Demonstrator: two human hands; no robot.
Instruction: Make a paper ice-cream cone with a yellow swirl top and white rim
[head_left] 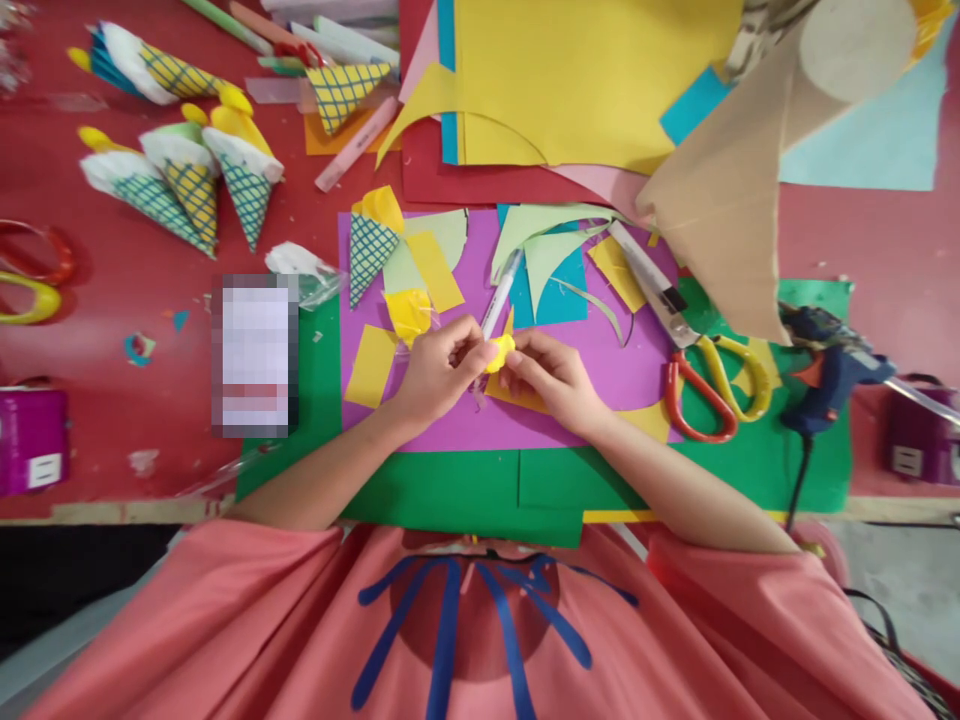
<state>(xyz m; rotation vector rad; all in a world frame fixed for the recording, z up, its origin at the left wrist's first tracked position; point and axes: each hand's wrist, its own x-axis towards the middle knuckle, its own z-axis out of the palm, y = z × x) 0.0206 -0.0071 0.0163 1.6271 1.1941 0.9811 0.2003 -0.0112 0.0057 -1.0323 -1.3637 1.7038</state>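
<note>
Both hands meet over the middle of the purple sheet, the left hand (439,372) and the right hand (556,380) each closed at the fingertips on one small yellow lump (499,352). The left thumb and forefinger pinch it from one side, while the right fingertips grip its other edge; the remaining fingers are curled.

Beneath them, the purple sheet (442,432) lies on green sheets (435,490), which cover part of the red surface (142,300). A white pen (501,296) slants away just beyond the lump. Near the left hand, a larger yellow mass (409,314) sits in clear plastic, and farther off lies a teal-latticed cone (370,262) with yellow at its wide end. A yellow rectangle (371,366) rests to the left of that hand.

On the right, scissors (679,362) with one red and one yellow handle lie near the right forearm, and a dark blue glue gun (829,388) lies beyond them. Three patterned cones with white rims (244,188) are grouped at the far left. A pixelated rectangle (255,360) lies at the green sheets' left edge; its details cannot be made out.
</note>
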